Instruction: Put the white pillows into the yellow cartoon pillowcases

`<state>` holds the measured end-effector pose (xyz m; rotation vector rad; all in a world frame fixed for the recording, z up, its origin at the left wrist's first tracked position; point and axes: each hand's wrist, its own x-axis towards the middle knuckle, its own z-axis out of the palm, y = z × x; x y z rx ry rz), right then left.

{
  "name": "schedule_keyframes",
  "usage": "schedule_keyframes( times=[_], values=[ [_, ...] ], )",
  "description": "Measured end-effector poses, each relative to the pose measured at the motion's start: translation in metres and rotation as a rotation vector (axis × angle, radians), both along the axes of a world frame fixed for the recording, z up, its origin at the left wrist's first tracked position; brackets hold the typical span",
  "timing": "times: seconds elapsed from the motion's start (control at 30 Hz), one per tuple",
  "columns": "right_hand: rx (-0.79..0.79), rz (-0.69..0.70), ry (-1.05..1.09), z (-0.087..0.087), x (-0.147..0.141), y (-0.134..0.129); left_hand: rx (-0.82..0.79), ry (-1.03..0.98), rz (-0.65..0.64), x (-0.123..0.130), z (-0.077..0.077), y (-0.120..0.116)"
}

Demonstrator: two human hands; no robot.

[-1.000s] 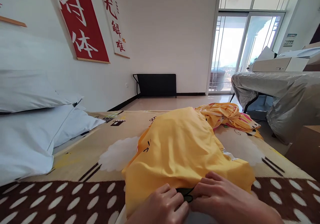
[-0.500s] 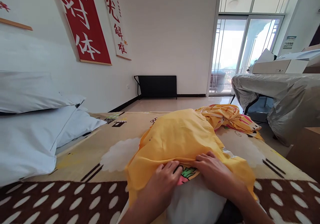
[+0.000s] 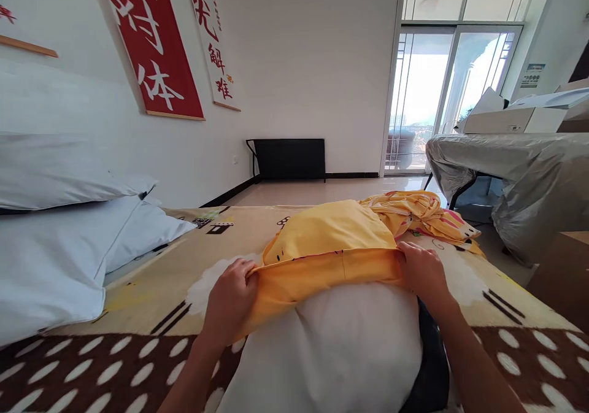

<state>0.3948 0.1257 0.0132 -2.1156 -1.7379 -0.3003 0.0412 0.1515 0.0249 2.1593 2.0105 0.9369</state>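
A yellow pillowcase (image 3: 326, 229) covers the far part of a white pillow (image 3: 345, 345) right in front of me. The case's near edge is folded back, so its orange-yellow inner side shows as a band across the pillow. At the left end of that fold, my left hand (image 3: 234, 296) pinches the cloth between thumb and fingers. My right hand (image 3: 423, 272) grips the fold's right end, with its fingertips partly hidden by the fabric. The near half of the pillow lies bare between my forearms, with something dark along its right side.
Crumpled yellow patterned cloth (image 3: 418, 213) lies beyond the pillow on the printed bed cover (image 3: 161, 272). White pillows (image 3: 50, 247) are stacked at left. A plastic-covered table (image 3: 515, 161) with boxes stands right, near a cardboard box (image 3: 564, 272). A black folded frame (image 3: 289, 158) leans against the wall.
My hands have moved apart, from the middle of the case's edge to its two sides. The edge is now folded back and stretched, and more of the white pillow shows.
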Motion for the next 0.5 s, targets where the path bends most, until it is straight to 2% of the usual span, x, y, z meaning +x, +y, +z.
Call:
schedule_keyframes(
  times=[0.1, 0.17, 0.27, 0.33, 0.4, 0.5],
  values=[
    [-0.053, 0.088, 0.328, -0.030, 0.006, 0.030, -0.136, -0.305, -0.051, 0.000, -0.027, 0.024],
    [-0.143, 0.175, 0.554, -0.048, 0.010, 0.044, -0.293, -0.397, -0.077, 0.001, -0.044, 0.035],
    [-0.213, 0.208, 0.699, -0.065, 0.016, 0.054, -0.501, -0.515, -0.151, 0.003, -0.059, 0.038],
    [-0.223, 0.223, 0.769, -0.069, 0.017, 0.053, -0.621, -0.633, -0.223, 0.007, -0.060, 0.033],
    [-0.225, 0.282, 0.893, -0.065, 0.015, 0.049, -0.708, -0.757, -0.301, 0.013, -0.055, 0.026],
    [-0.213, 0.409, 1.182, -0.048, 0.006, 0.037, -0.637, -0.796, -0.332, 0.024, -0.038, 0.011]
  ],
)
